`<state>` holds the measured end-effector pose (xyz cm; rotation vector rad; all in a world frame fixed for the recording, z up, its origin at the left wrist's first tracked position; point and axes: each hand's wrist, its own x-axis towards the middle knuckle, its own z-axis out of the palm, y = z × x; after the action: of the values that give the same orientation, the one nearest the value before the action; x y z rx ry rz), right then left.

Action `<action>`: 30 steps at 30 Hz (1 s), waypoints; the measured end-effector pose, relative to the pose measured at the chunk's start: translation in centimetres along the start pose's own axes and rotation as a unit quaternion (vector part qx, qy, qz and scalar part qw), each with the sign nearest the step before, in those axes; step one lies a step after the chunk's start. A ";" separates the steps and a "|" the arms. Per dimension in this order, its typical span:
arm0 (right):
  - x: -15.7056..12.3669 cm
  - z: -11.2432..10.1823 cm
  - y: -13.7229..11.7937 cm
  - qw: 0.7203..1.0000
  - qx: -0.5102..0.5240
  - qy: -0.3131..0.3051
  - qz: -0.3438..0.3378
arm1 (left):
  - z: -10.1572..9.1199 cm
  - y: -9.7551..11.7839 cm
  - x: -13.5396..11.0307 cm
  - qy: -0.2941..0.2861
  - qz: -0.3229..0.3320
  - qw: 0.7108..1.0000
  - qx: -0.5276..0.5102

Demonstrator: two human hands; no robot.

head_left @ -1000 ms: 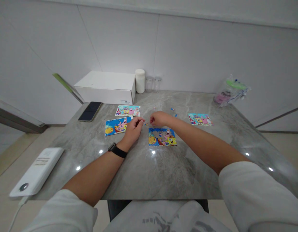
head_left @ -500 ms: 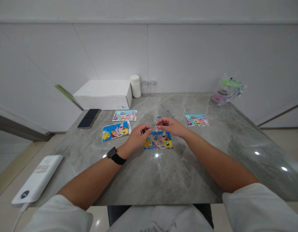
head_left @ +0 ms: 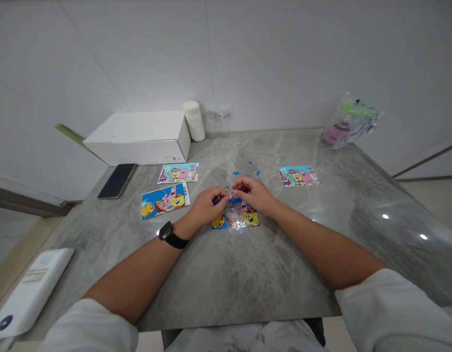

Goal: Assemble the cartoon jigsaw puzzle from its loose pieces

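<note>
A partly assembled cartoon jigsaw puzzle [head_left: 237, 223] lies on the table in front of me, with a grey gap among its blue, pink and yellow parts. Over its upper edge my two hands almost meet. My right hand [head_left: 256, 194] pinches a small pinkish puzzle piece [head_left: 231, 194] between thumb and forefinger. Fingertips of my left hand [head_left: 210, 204] are closed at the left side of that same piece; whether they have a second piece is too small to tell. Several loose puzzle pieces [head_left: 236, 173], mostly blue, are scattered just beyond my hands.
Left of the puzzle lie a blue picture card [head_left: 163, 201] and a lighter card [head_left: 178, 173]; another card [head_left: 300, 176] is at right. A phone [head_left: 118, 181], white box [head_left: 138, 139], white bottle [head_left: 194, 121], glasses [head_left: 223, 123], bagged item [head_left: 345, 124] and white power bank [head_left: 31, 288] surround them.
The view has tilted down and shifted a little. My hands stay together over the puzzle's upper edge, their fingertips slightly closer around the pinkish piece.
</note>
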<state>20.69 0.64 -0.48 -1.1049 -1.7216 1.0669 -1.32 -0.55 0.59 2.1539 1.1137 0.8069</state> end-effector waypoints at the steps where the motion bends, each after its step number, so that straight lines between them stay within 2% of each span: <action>1: -0.1 0.1 -0.1 1.000 -0.005 0.000 0.000 | -0.1 0.0 0.0 0.002 0.002 1.000 -0.001; 10: -0.6 0.4 -0.1 1.000 0.000 0.001 0.008 | 0.0 0.0 0.1 -0.002 -0.017 1.000 -0.018; 20: -0.8 0.2 0.3 0.999 0.017 0.031 -0.002 | 0.2 -0.2 -0.1 -0.004 -0.089 0.991 -0.104; 30: -1.0 0.4 0.1 0.998 -0.052 0.014 -0.019 | 0.5 -0.3 -0.2 -0.013 -0.062 0.996 -0.060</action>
<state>20.59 -0.33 -0.89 -1.1429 -1.7855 0.9425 -1.21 -0.66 0.06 1.9701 1.1453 0.7675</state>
